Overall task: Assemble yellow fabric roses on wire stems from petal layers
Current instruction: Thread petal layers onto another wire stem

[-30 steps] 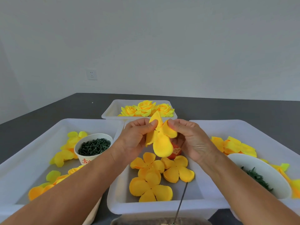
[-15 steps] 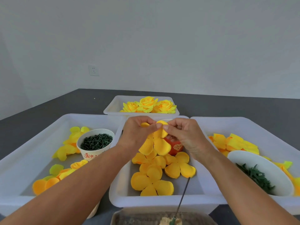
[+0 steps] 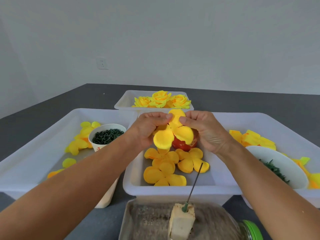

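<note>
Both hands are up over the far end of the middle tray, pinching one yellow petal layer between them: the left hand grips its left side, the right hand its right. The wire stem stands in a foam block at the worktop's near edge, apart from both hands.

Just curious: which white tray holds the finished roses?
The small far tray, behind both hands; its finished roses are full blooms, while the nearer trays hold only flat petals.

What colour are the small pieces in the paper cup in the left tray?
Dark green; the pieces fill the white cup, seen in the head view.
</note>
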